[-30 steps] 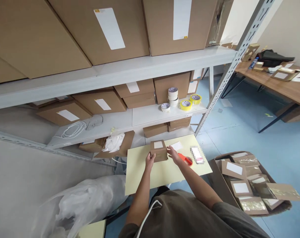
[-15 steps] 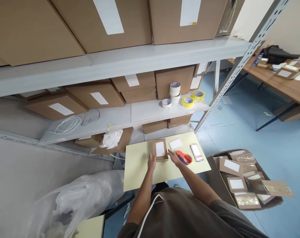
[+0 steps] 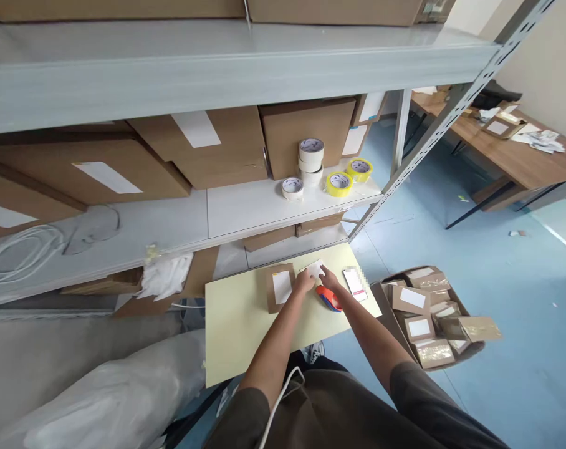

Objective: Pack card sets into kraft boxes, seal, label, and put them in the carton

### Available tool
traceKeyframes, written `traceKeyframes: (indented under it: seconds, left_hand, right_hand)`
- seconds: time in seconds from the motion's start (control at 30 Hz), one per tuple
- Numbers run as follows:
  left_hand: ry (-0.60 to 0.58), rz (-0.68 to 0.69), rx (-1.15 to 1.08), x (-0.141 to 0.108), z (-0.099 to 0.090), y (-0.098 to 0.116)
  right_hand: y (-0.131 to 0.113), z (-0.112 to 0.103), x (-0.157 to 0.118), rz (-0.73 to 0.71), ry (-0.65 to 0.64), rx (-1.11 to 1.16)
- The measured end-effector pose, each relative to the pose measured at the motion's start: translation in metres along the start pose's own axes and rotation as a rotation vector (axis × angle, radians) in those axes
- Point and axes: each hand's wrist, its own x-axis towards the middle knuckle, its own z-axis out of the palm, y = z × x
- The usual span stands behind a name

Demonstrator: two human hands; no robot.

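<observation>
Left hand (image 3: 304, 280) and right hand (image 3: 328, 279) were at opposite sides of a white card (image 3: 315, 268) on the pale-yellow tabletop (image 3: 236, 330); whether fingers gripped or only touched it, could not tell. Orange-and-blue tape dispenser (image 3: 328, 297) lay just bodyward; labelled carton (image 3: 281, 288) to the left, phone (image 3: 354, 284) to the right. Tape rolls (image 3: 311, 163) sat on shelf (image 3: 245, 209) beyond.
</observation>
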Motion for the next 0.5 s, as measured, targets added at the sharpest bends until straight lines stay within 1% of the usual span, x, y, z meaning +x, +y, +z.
traceKeyframes:
  seconds: [0.03, 0.1, 0.17, 0.27, 0.37, 0.43, 0.5]
  left_hand:
    - [-0.026, -0.057, 0.044, 0.009, 0.007, 0.003]
    - [-0.042, -0.147, 0.091, 0.024, 0.019, 0.006]
    - [-0.020, -0.166, 0.104, 0.035, 0.027, 0.005]
    - [0.050, -0.109, 0.130, 0.046, 0.032, 0.000]
    - [0.110, -0.076, 0.143, 0.054, 0.030, -0.005]
    - [0.124, -0.055, 0.148, 0.058, 0.027, -0.009]
    - [0.121, -0.023, 0.139, 0.060, 0.024, -0.011]
  right_hand:
    - [0.007, 0.001, 0.008, 0.011, -0.005, -0.037]
    - [0.017, 0.005, 0.022, 0.019, -0.022, -0.105]
    - [0.024, 0.010, 0.033, 0.015, -0.054, -0.156]
    - [0.031, 0.019, 0.044, -0.014, -0.115, -0.189]
    - [0.037, 0.028, 0.048, -0.064, -0.163, -0.212]
    - [0.042, 0.032, 0.049, -0.093, -0.157, -0.212]
    - [0.046, 0.033, 0.050, -0.089, -0.119, -0.169]
